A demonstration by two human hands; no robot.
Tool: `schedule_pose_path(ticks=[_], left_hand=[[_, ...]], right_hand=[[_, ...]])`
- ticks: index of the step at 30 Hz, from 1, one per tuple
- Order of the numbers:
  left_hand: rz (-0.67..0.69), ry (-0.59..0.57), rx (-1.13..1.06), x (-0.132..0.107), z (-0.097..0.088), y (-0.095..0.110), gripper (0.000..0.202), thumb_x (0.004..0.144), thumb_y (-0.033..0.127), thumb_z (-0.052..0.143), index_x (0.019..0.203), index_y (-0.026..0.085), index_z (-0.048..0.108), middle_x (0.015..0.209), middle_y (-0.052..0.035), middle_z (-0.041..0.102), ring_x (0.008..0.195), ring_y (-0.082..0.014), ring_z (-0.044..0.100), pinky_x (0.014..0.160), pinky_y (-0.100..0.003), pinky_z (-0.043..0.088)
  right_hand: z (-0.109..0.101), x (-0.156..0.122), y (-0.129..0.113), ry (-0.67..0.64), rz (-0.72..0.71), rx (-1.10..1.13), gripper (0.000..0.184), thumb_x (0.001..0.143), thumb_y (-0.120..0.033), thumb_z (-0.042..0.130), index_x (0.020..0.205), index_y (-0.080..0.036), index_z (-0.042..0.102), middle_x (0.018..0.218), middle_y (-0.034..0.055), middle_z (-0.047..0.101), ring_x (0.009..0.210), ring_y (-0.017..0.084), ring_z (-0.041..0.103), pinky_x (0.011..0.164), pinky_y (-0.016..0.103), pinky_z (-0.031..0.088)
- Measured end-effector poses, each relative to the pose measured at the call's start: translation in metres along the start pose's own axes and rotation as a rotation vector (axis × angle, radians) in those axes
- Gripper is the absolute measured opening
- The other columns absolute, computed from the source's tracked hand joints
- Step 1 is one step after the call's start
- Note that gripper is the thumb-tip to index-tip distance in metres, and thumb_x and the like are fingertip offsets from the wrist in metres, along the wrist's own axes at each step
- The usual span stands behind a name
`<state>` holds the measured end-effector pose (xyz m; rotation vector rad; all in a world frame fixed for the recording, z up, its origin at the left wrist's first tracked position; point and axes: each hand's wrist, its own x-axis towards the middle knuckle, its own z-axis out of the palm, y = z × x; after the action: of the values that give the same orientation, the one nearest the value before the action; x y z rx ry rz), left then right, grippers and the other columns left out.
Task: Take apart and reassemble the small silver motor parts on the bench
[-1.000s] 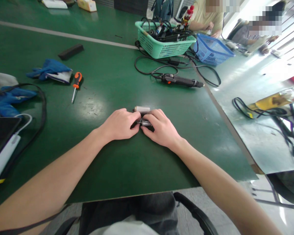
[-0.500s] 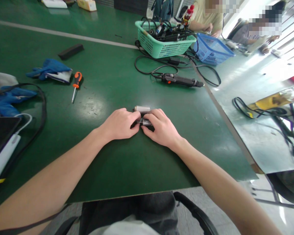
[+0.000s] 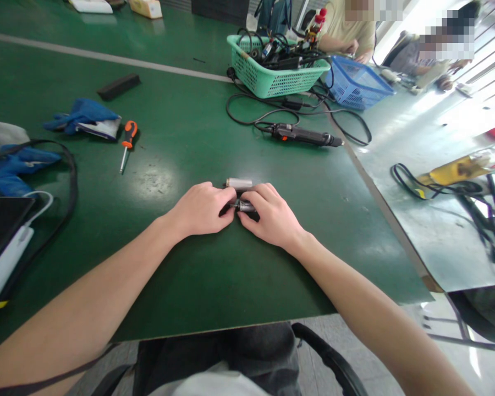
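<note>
Close together on the green table (image 3: pixel 214 280), my two hands meet at a small dark metal cylinder (image 3: pixel 246 206). My right hand (image 3: pixel 272 214) grips its body between thumb and fingers. The thumb and forefinger of my left hand (image 3: pixel 206 209) are pinched at the cylinder's left end, where a thin dark piece shows; what exactly they hold is mostly hidden. Just beyond the fingertips lies a silver metal cylinder (image 3: pixel 240 183) with a brass-coloured left end.
An orange-black screwdriver (image 3: pixel 128 140), blue gloves (image 3: pixel 84 116) and a black bar (image 3: pixel 119 86) lie to the left. Farther back are a corded electric screwdriver (image 3: pixel 305 135), a green basket (image 3: pixel 268 82) of cables and a blue basket (image 3: pixel 357 88). Two people sit at the far right.
</note>
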<state>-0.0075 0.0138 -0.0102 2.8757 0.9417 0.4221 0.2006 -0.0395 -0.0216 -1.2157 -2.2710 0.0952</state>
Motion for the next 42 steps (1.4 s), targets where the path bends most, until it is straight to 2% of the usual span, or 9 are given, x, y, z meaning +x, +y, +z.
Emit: schedule_pose_path(ticks=[21, 42], left_hand=[[-0.015, 0.007, 0.04, 0.0004, -0.0001, 0.0021, 0.015, 0.09, 0.029, 0.052, 0.088, 0.019, 0.062, 0.078, -0.0038, 0.071, 0.068, -0.0202, 0.065, 0.069, -0.035, 0.046], [-0.038, 0.008, 0.054, 0.0, 0.0007, 0.0021, 0.015, 0.091, 0.03, 0.05, 0.088, 0.019, 0.061, 0.075, -0.0032, 0.07, 0.067, -0.0204, 0.065, 0.069, -0.035, 0.046]], right_hand=[[0.0005, -0.0005, 0.0008, -0.004, 0.025, 0.017, 0.016, 0.092, -0.025, 0.06, 0.107, -0.022, 0.062, 0.106, 0.0111, 0.062, 0.101, 0.029, 0.057, 0.091, 0.047, 0.052], [0.0011, -0.0022, 0.0027, 0.003, 0.021, 0.001, 0.016, 0.091, -0.025, 0.06, 0.106, -0.021, 0.061, 0.107, 0.0114, 0.062, 0.101, 0.029, 0.057, 0.09, 0.047, 0.052]])
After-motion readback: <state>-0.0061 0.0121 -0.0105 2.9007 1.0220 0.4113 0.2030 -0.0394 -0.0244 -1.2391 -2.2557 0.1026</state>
